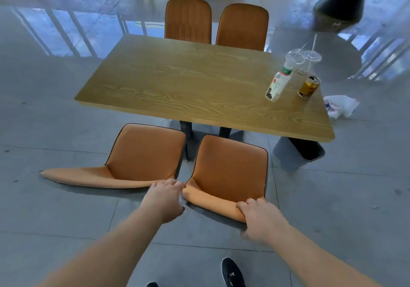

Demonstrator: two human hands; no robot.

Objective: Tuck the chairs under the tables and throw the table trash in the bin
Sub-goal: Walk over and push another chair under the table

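Two orange chairs stand pulled out on the near side of a wooden table [177, 80]. My left hand [165, 198] and my right hand [259, 218] both grip the top of the backrest of the right chair [228, 166]. The left chair [137, 153] stands beside it, untouched. On the table's right end lie a plastic bottle [277, 85], a gold can [308, 87] and two clear lidded cups [302, 61] with straws. A grey bin [295, 153] stands on the floor under the table's right corner.
Two more orange chairs [188, 20] are tucked in at the table's far side. A crumpled white bag [340, 105] lies on the floor to the right. A round grey table [332, 51] stands behind. My black shoe [231, 272] is at the bottom.
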